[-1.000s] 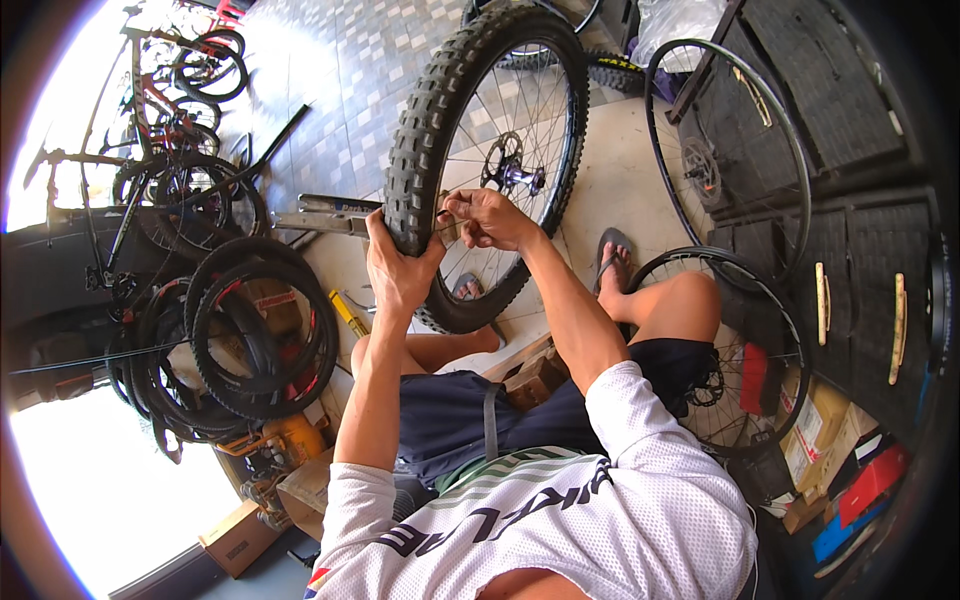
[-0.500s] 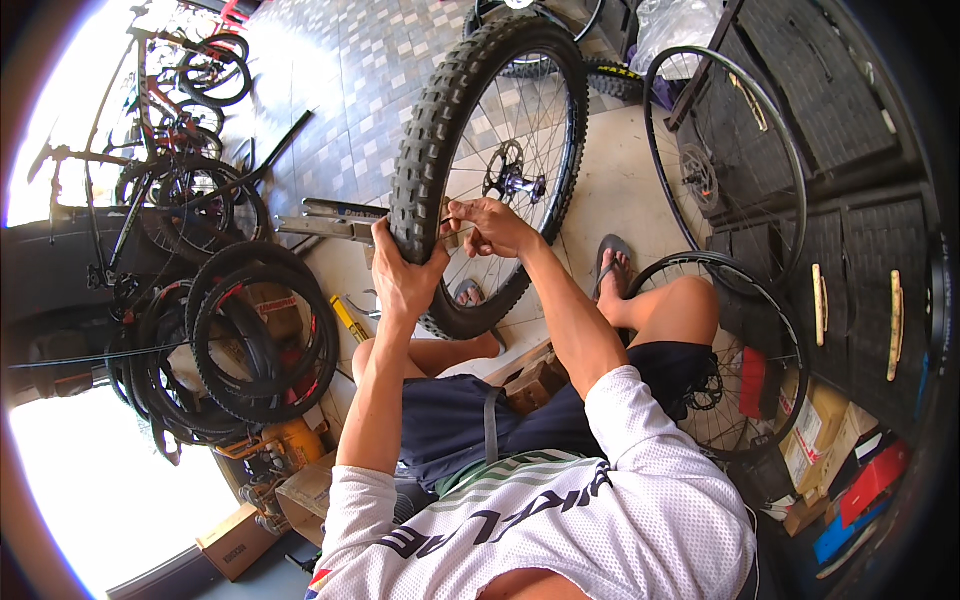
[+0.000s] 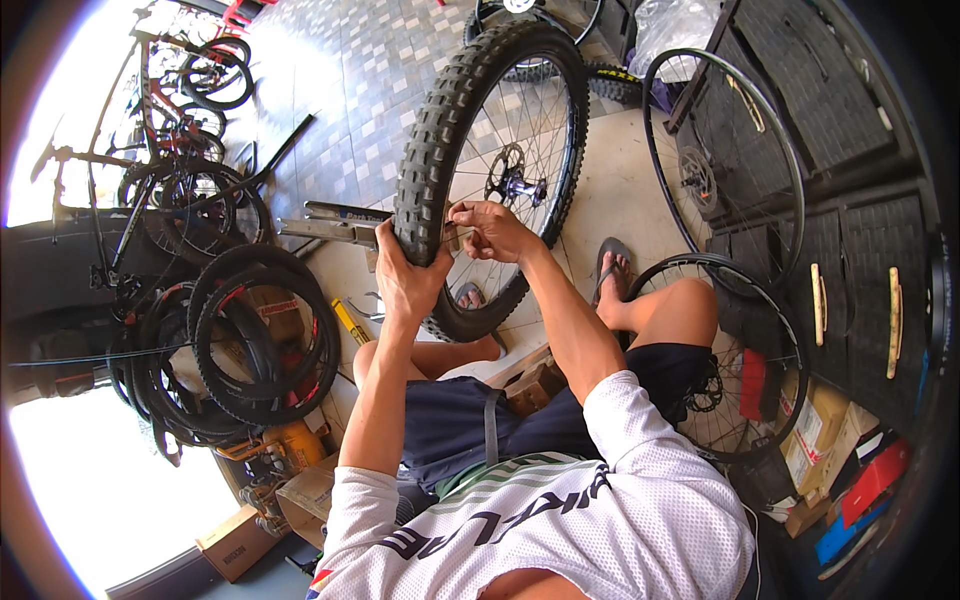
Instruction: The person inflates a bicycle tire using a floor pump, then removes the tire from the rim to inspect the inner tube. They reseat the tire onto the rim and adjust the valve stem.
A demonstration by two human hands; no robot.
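A bicycle wheel (image 3: 575,130) with a knobby black tire (image 3: 420,170) stands upright in front of me. Its purple hub (image 3: 525,188) carries a disc rotor (image 3: 507,170). My left hand (image 3: 408,280) is wrapped around the near part of the tire, thumb on the spoke side. On the inner side of the rim, my right hand (image 3: 500,232) is closed in a pinch beside the spokes. What its fingertips hold is too small to make out. A metal stand with long arms (image 3: 335,225) reaches to the wheel's left side.
Tires and wheels (image 3: 265,350) hang in a bunch at left, with bicycles (image 3: 150,130) behind. To the right, two wheels (image 3: 800,190) lean against black drawers (image 3: 850,300). A yellow-handled tool (image 3: 349,320) lies near my left leg. Boxes (image 3: 815,430) stand at lower right.
The wheel has shifted very slightly to the right at its near side. Both hands keep nearly the same place and hold.
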